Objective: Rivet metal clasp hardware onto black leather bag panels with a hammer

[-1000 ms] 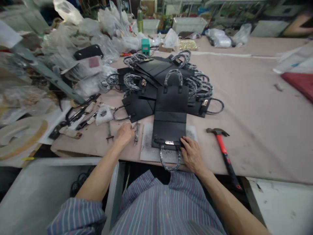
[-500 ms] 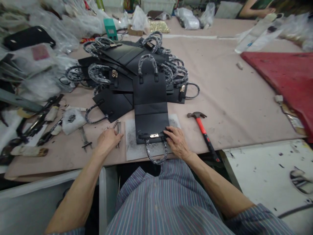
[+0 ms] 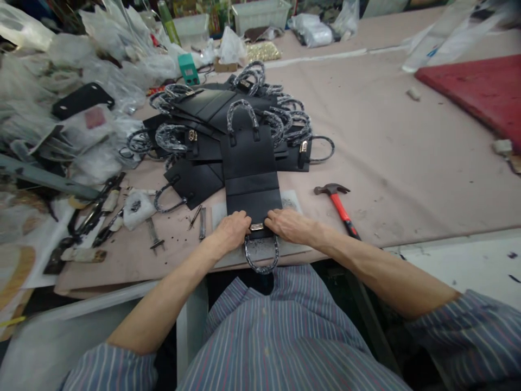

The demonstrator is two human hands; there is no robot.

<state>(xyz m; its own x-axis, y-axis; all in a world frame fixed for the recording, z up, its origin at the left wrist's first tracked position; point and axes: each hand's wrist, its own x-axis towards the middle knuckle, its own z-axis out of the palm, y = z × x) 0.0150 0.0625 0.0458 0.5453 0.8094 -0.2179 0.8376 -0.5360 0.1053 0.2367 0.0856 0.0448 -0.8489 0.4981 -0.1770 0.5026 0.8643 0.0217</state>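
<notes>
A black handbag panel (image 3: 251,187) lies unfolded in front of me, with a plastic-wrapped handle (image 3: 243,115) at its far end and another handle (image 3: 261,267) at its near end. My left hand (image 3: 233,232) grips the strap by the gold clasp (image 3: 256,227) from the left. On the clasp's other side, my right hand (image 3: 286,225) pinches the strap with curled fingers. Beneath the panel's near part is a smudged pale board (image 3: 291,202). Left of it lie thin metal punches (image 3: 202,222). A claw hammer (image 3: 337,205) with a red and black grip rests on the right.
Behind the panel is a heap of similar black bag pieces (image 3: 203,103). Tools (image 3: 93,222), a small bag of metal parts (image 3: 138,209) and plastic bags (image 3: 77,141) crowd the left. A red sheet (image 3: 480,92) lies at the far right.
My left hand has moved right, from the metal punches to the clasp strap. My right hand has shifted slightly left and up, closer to the clasp. The camera view has shifted a little.
</notes>
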